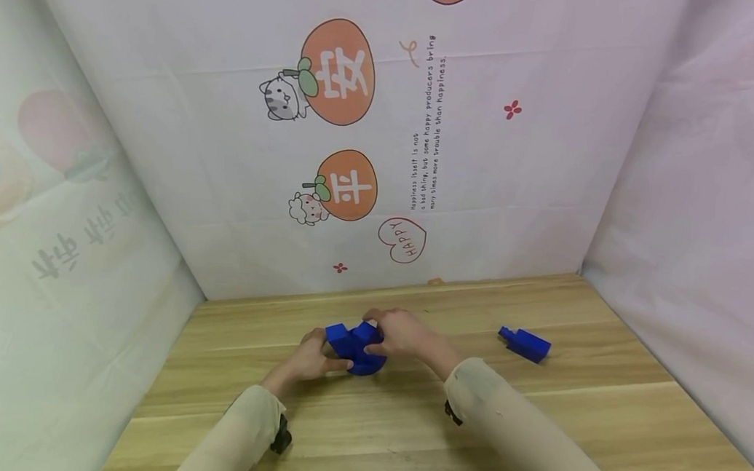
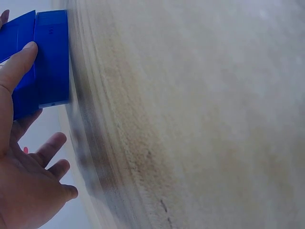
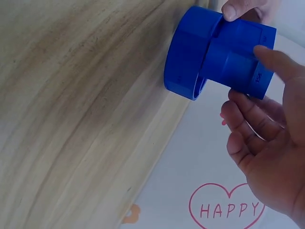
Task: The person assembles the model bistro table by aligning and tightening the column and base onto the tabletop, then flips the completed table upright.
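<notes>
A round blue plastic base (image 3: 186, 55) stands on the wooden table, and blue block-shaped pieces (image 3: 238, 62) with small printed marks rise from its ring. My left hand (image 1: 309, 360) holds the blue parts from the left, its thumb pressed on their near side. From the right, my right hand (image 1: 403, 334) pinches one of the blocks between thumb and fingers. Its lower fingers curl loosely under the block in the right wrist view. How the blocks sit inside the ring is partly hidden.
A separate blue block with a narrow stepped end (image 1: 527, 344) lies on the right side of the wooden table (image 1: 403, 427). White printed cloth (image 1: 226, 145) hangs behind the table and along both sides.
</notes>
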`<control>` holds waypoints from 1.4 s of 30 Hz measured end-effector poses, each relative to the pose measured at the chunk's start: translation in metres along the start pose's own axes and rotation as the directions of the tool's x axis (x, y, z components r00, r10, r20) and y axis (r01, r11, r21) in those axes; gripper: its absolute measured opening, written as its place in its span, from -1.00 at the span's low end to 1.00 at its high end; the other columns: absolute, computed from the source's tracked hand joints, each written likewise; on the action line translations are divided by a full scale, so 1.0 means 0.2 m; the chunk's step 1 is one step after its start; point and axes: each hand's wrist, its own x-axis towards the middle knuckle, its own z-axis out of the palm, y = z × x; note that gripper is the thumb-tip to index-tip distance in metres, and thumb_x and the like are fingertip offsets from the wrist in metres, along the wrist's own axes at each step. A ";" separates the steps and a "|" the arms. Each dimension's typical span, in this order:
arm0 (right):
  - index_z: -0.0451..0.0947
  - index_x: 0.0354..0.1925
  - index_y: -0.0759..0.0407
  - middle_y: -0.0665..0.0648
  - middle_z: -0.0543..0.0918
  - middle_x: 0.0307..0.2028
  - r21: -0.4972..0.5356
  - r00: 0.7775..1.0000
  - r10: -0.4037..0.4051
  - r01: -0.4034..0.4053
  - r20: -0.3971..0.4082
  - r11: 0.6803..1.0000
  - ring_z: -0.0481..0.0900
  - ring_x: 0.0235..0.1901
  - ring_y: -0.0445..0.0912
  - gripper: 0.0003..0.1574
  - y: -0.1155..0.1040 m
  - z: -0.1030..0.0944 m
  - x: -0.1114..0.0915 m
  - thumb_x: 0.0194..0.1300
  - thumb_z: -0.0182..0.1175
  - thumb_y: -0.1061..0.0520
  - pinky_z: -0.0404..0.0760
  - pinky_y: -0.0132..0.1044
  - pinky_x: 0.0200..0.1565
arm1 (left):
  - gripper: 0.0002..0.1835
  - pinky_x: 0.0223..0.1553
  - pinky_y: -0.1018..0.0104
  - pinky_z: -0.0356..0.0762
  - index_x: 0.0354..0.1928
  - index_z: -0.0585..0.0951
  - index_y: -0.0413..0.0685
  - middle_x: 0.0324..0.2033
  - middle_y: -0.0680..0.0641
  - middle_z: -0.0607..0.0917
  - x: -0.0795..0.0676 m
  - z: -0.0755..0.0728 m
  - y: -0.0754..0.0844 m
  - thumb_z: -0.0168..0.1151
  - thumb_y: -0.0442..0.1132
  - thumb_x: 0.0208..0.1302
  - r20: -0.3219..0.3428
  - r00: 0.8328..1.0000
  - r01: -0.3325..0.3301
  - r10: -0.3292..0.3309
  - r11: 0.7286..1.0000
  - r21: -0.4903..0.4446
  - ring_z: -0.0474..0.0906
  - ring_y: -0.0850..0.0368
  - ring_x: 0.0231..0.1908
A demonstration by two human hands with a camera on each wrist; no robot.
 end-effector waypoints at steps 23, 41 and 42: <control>0.54 0.17 0.09 0.11 0.74 -0.14 0.058 0.996 0.076 -0.072 -0.055 0.996 0.67 -0.19 -0.10 -0.36 0.03 0.00 -0.01 0.22 0.38 -0.16 0.67 -0.22 -0.14 | -0.01 0.36 -0.32 0.24 0.42 0.30 -0.25 0.38 -0.32 0.36 -0.01 0.00 0.01 0.48 0.17 0.10 -0.005 1.000 -0.003 0.003 1.000 -0.018 0.20 -0.32 0.42; 0.62 0.02 0.07 0.03 0.74 -0.11 -0.007 0.999 -0.028 0.028 -0.035 1.000 0.66 -0.16 -0.13 -0.48 0.05 -0.04 -0.04 0.13 0.45 -0.09 0.65 -0.21 -0.09 | 0.04 0.36 -0.31 0.25 0.43 0.28 -0.28 0.37 -0.35 0.37 0.01 0.00 -0.01 0.48 0.22 0.07 -0.015 1.000 0.005 -0.005 1.000 -0.007 0.22 -0.33 0.42; 0.62 0.06 0.06 0.03 0.74 -0.07 -0.008 0.999 -0.043 0.043 -0.033 0.999 0.68 -0.13 -0.12 -0.46 0.06 -0.04 -0.04 0.14 0.44 -0.08 0.65 -0.21 -0.06 | 0.05 0.36 -0.32 0.25 0.43 0.27 -0.29 0.38 -0.36 0.36 0.01 0.01 -0.01 0.48 0.22 0.07 -0.012 1.000 0.006 -0.006 1.000 -0.007 0.21 -0.33 0.42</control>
